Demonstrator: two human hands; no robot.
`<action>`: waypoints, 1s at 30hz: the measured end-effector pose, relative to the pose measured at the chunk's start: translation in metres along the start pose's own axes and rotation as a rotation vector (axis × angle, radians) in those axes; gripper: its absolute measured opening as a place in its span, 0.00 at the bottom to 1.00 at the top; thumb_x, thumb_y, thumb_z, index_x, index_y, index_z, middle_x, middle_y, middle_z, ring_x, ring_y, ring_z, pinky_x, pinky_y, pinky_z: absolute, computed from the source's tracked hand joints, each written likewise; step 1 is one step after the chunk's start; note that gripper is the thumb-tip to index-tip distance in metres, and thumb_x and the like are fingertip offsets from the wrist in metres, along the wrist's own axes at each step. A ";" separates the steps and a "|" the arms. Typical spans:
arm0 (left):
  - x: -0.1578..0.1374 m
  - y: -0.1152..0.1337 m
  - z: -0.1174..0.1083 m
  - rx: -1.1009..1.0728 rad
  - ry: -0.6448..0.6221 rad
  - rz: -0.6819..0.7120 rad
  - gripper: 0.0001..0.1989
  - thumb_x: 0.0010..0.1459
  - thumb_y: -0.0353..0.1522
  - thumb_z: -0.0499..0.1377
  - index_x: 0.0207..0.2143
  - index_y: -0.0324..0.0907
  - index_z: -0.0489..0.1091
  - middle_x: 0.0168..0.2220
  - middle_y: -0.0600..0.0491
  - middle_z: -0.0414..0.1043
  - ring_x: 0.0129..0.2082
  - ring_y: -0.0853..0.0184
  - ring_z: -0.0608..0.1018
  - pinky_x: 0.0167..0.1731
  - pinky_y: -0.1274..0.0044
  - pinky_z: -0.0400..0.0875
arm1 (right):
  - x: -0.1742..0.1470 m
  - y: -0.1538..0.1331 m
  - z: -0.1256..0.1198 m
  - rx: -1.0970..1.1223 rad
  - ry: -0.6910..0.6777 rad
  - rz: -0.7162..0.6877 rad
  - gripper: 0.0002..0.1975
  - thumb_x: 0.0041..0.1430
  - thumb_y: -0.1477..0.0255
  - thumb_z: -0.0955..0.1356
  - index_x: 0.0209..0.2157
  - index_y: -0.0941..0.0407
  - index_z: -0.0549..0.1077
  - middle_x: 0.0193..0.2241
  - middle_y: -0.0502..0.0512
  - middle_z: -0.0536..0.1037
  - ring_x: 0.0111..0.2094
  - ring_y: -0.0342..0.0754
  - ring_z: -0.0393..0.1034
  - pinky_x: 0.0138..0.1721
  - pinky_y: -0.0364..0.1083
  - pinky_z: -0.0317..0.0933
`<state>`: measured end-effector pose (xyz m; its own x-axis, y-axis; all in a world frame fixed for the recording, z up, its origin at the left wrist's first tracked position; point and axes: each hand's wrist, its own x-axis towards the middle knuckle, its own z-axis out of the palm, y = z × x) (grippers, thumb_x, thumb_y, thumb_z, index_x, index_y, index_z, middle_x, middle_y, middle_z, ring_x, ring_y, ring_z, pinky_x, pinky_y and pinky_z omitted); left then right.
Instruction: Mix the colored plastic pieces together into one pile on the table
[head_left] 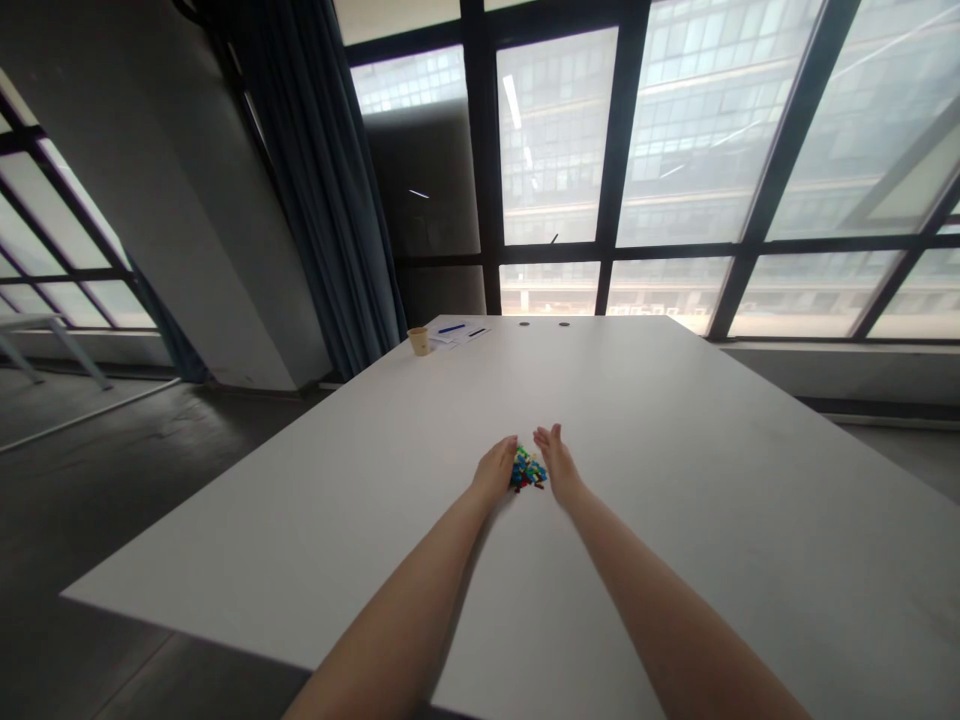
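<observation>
A small heap of colourful pieces (529, 470), blue, green, red, yellow and dark, lies on the white table (345, 520). They look like little toy building bricks, too small to make out singly. Along the heap's left side rests my left hand (495, 468), edge down, fingers stretched forward and palm towards the pieces. On the other side my right hand (557, 465) stands on edge with its fingers extended and thumb up, a little apart from the heap. Neither hand is closed round anything. The left palm is hidden.
At the far left of the table stands a paper cup (419, 342). Beside it are papers (444, 340), a blue pen (451, 328) and a dark pen (477, 332). Two dark round discs (524, 324) sit near the far edge. Windows and a blue curtain (322, 180) are behind.
</observation>
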<state>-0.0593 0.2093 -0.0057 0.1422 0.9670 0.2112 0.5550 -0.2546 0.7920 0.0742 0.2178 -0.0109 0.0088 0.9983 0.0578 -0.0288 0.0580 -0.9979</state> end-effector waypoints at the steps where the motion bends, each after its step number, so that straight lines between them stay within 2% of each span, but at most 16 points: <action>1: -0.001 0.001 0.001 0.073 -0.007 0.021 0.31 0.58 0.48 0.34 0.50 0.38 0.62 0.53 0.45 0.63 0.54 0.62 0.64 0.54 0.70 0.55 | 0.000 0.001 0.003 -0.031 0.005 0.006 0.43 0.54 0.48 0.40 0.57 0.63 0.55 0.54 0.66 0.61 0.55 0.50 0.56 0.54 0.49 0.50; 5: -0.003 0.006 0.000 0.245 -0.050 0.053 0.30 0.59 0.45 0.32 0.53 0.39 0.59 0.55 0.48 0.60 0.55 0.65 0.62 0.55 0.71 0.54 | -0.003 0.002 0.009 -0.203 -0.014 0.002 0.40 0.55 0.56 0.34 0.60 0.63 0.48 0.56 0.63 0.60 0.56 0.48 0.54 0.53 0.50 0.51; 11: -0.004 0.010 0.000 0.263 -0.107 0.129 0.26 0.60 0.40 0.33 0.49 0.39 0.63 0.52 0.48 0.65 0.53 0.66 0.65 0.55 0.72 0.55 | -0.003 0.001 0.007 -0.316 -0.056 -0.045 0.40 0.53 0.60 0.30 0.61 0.61 0.40 0.54 0.63 0.62 0.56 0.47 0.55 0.52 0.51 0.53; 16: -0.002 0.008 0.000 0.124 -0.105 0.070 0.29 0.61 0.41 0.31 0.51 0.37 0.61 0.51 0.48 0.65 0.52 0.69 0.66 0.53 0.75 0.58 | -0.002 0.000 0.006 -0.296 -0.077 -0.011 0.37 0.56 0.61 0.33 0.61 0.60 0.44 0.54 0.61 0.63 0.55 0.49 0.56 0.52 0.52 0.54; 19: -0.001 0.006 -0.010 0.008 -0.124 0.036 0.30 0.60 0.43 0.29 0.54 0.37 0.55 0.53 0.47 0.62 0.53 0.69 0.66 0.52 0.75 0.59 | -0.004 -0.001 0.004 -0.315 -0.021 -0.044 0.38 0.57 0.58 0.36 0.59 0.60 0.51 0.54 0.61 0.63 0.55 0.49 0.56 0.53 0.51 0.53; 21: -0.001 0.005 -0.021 0.042 -0.191 0.071 0.31 0.58 0.47 0.36 0.57 0.38 0.51 0.57 0.46 0.56 0.56 0.67 0.61 0.54 0.73 0.56 | -0.006 -0.003 0.001 -0.385 0.026 -0.114 0.38 0.58 0.54 0.40 0.56 0.60 0.58 0.53 0.61 0.64 0.55 0.49 0.56 0.54 0.50 0.50; 23: -0.002 0.003 -0.031 0.203 -0.300 0.101 0.40 0.48 0.52 0.50 0.58 0.39 0.48 0.60 0.45 0.49 0.60 0.60 0.53 0.58 0.68 0.46 | -0.009 -0.005 0.000 -0.494 0.025 -0.183 0.36 0.58 0.52 0.43 0.53 0.60 0.61 0.52 0.61 0.65 0.55 0.49 0.55 0.56 0.49 0.47; 25: -0.005 0.003 -0.036 0.376 -0.392 0.110 0.50 0.38 0.54 0.58 0.59 0.39 0.46 0.61 0.44 0.45 0.61 0.55 0.47 0.58 0.62 0.36 | -0.011 -0.005 0.001 -0.609 -0.027 -0.204 0.35 0.58 0.54 0.45 0.54 0.61 0.60 0.54 0.62 0.62 0.57 0.49 0.51 0.58 0.50 0.43; 27: -0.008 0.003 -0.035 0.467 -0.432 0.121 0.53 0.35 0.55 0.58 0.60 0.40 0.44 0.62 0.44 0.43 0.61 0.53 0.44 0.58 0.60 0.33 | -0.012 -0.005 0.004 -0.701 -0.091 -0.194 0.33 0.59 0.56 0.47 0.55 0.62 0.58 0.56 0.63 0.59 0.59 0.51 0.47 0.59 0.53 0.38; 30: -0.012 0.007 -0.026 0.520 -0.409 0.128 0.53 0.37 0.56 0.56 0.60 0.41 0.41 0.62 0.44 0.42 0.61 0.53 0.44 0.57 0.59 0.35 | -0.015 -0.006 0.007 -0.785 -0.197 -0.216 0.30 0.61 0.59 0.48 0.56 0.63 0.58 0.57 0.65 0.57 0.59 0.53 0.46 0.59 0.55 0.34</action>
<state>-0.0781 0.1961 0.0126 0.4752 0.8794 -0.0297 0.8210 -0.4310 0.3744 0.0675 0.2027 -0.0058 -0.2423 0.9531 0.1812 0.6590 0.2988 -0.6903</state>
